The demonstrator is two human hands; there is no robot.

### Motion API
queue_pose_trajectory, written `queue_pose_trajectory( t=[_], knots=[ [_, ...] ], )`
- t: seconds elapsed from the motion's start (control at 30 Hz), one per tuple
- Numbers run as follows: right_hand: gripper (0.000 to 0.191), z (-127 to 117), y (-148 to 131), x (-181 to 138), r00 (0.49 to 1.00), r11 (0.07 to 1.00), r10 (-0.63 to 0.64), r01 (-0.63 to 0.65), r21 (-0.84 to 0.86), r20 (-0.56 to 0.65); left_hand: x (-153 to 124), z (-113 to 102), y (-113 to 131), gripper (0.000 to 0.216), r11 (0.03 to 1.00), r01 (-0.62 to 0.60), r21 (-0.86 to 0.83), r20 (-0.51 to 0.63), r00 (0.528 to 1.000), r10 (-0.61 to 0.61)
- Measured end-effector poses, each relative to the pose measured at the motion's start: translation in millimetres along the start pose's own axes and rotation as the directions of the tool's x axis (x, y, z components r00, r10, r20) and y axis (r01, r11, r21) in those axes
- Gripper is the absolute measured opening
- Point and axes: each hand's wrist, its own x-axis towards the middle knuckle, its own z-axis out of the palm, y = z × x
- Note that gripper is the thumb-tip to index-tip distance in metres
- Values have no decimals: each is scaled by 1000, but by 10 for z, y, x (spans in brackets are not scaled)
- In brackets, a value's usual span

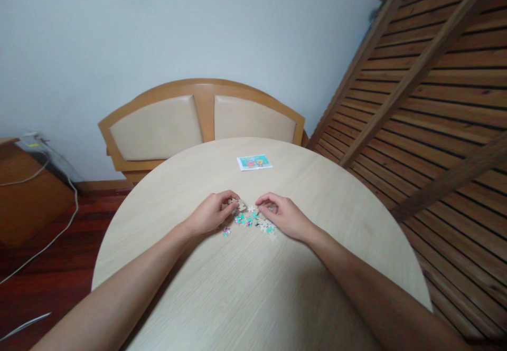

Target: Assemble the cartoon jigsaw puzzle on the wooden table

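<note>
A small heap of jigsaw puzzle pieces [247, 219] lies on the round table, some turquoise side up, others showing pale backs. On the heap's left, my left hand [214, 212] is closed, with pale puzzle pieces [241, 205] between thumb and fingers. My right hand [283, 216] is at the heap's right side, its fingers curled inward close over the pieces. What it grips, if anything, is too small and partly covered to make out. Beyond both hands lies a picture card [254, 162] with a pink and a yellow cartoon figure on turquoise.
The pale wooden table [222, 298] has a curved edge. Behind it stands a wooden headboard [204, 108] with cream panels against the wall. A slatted wooden frame [431, 87] leans on the right. White cables [73, 203] hang at the left above the dark red floor.
</note>
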Motion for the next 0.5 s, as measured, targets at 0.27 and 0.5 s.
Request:
queue_pose_trajectory(
  t=[0.27, 0.5],
  knots=[
    [19, 167, -76, -14, 999, 1000, -14, 15, 20, -45, -7, 175, 102, 28, 973, 41, -226, 12, 999, -40],
    [15, 97, -106, 1, 995, 995, -90, 89, -45, -30, -7, 198, 77, 39, 895, 127, -428, 106, 990, -90]
  ],
)
